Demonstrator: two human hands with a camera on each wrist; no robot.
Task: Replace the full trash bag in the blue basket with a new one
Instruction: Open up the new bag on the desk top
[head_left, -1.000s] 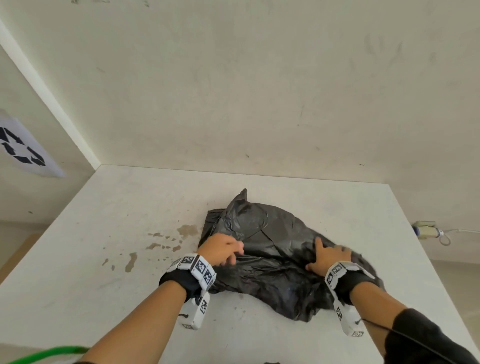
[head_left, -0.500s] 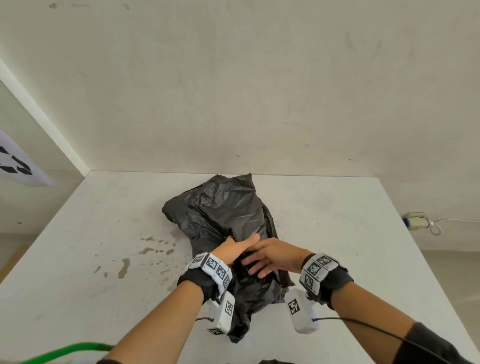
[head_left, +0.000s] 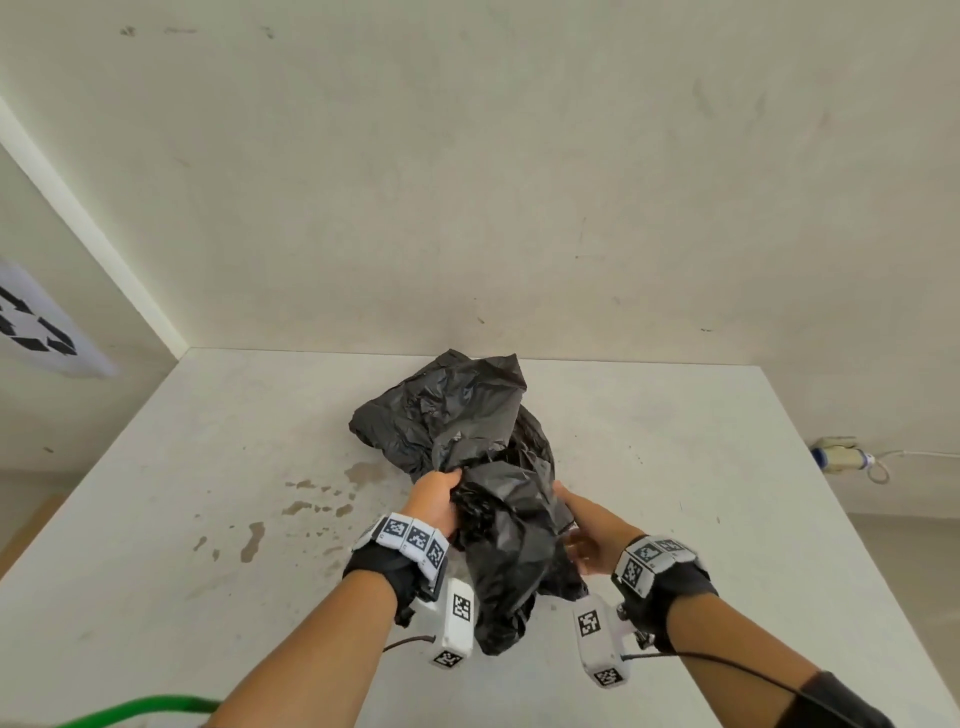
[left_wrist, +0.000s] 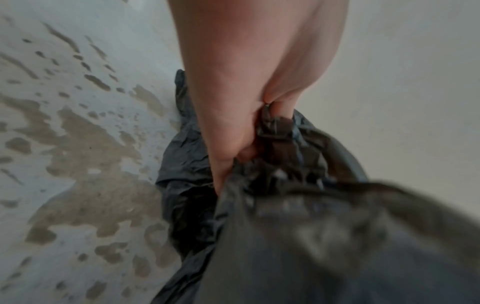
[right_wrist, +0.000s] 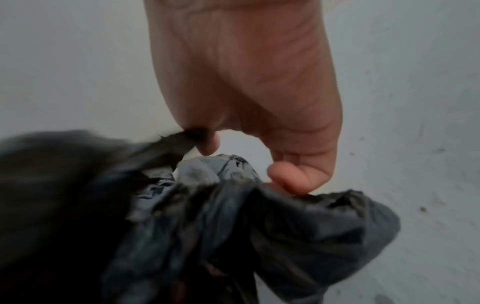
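A crumpled black trash bag (head_left: 467, 415) lies on the white table (head_left: 727, 519), its near part bunched up and raised between my hands. My left hand (head_left: 436, 501) grips a gathered wad of the plastic from the left; in the left wrist view the left hand (left_wrist: 241, 123) has its fingers curled into the bag (left_wrist: 285, 226). My right hand (head_left: 587, 530) holds the bag's right side. In the right wrist view the right hand (right_wrist: 246, 102) pinches an edge of the bag (right_wrist: 182, 226) between fingertip and thumb. No blue basket is in view.
Brown wet stains (head_left: 311, 506) mark the table left of the bag. A plain wall stands behind the table. A plug with a white cable (head_left: 841, 457) lies off the right edge, a recycling sign (head_left: 36, 332) hangs at left, and a green hose (head_left: 140, 709) curves at bottom left.
A second ago the bag lay spread out under both hands. Since then the hands have come together, gathered the plastic, and now grip it bunched, with its near part lifted.
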